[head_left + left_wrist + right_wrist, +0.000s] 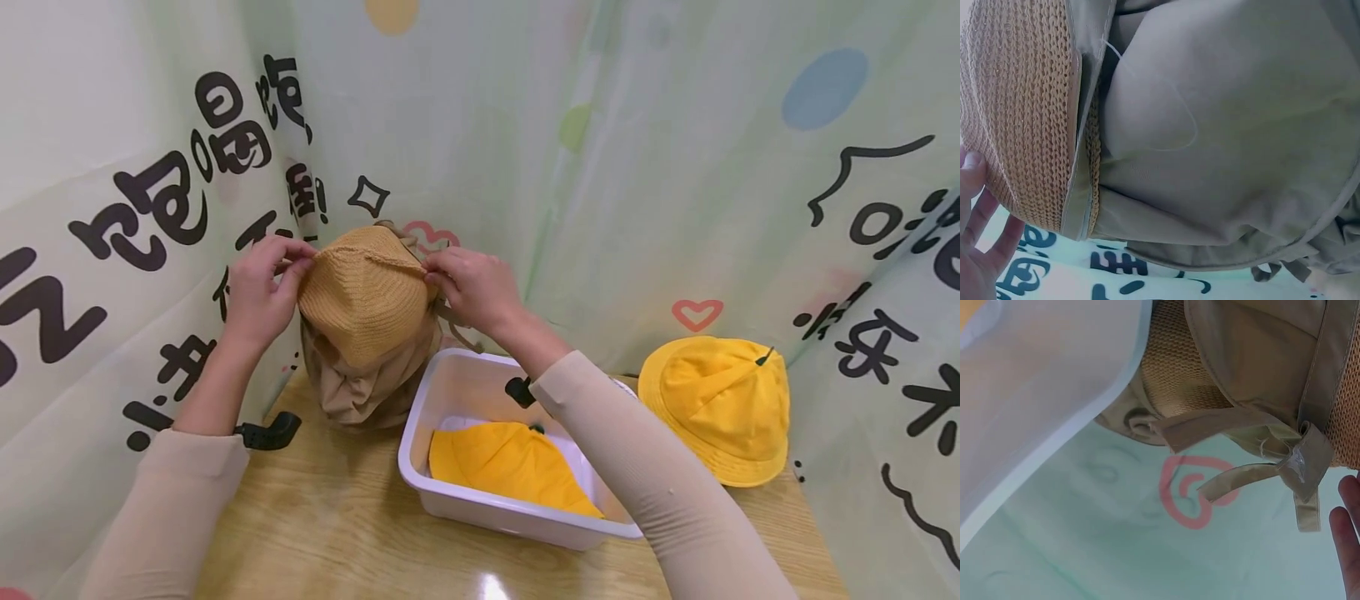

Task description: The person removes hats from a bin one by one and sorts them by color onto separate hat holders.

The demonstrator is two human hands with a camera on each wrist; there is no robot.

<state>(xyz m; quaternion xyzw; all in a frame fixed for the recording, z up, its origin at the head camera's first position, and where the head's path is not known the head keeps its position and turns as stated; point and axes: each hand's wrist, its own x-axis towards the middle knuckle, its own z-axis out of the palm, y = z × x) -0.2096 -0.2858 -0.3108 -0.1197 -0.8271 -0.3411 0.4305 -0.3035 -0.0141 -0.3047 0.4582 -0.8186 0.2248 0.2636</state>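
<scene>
A tan woven sun hat (363,300) with a brown fabric brim (367,387) hangs down at the back left, behind the tub. My left hand (262,287) pinches the left side of its crown, and my right hand (476,287) pinches the right side. From the left wrist, the woven crown (1029,125) meets the smooth fabric (1229,125), with a loose pale thread (1191,115) across it. A knotted fabric tie (1304,456) dangles by the right fingers (1344,531) in the right wrist view.
A white plastic tub (414,450) stands on the wooden table (330,517), holding a folded yellow hat (502,458). Another yellow bucket hat (720,408) with a green stem sits right of it. Printed curtains (660,208) close in the back and sides.
</scene>
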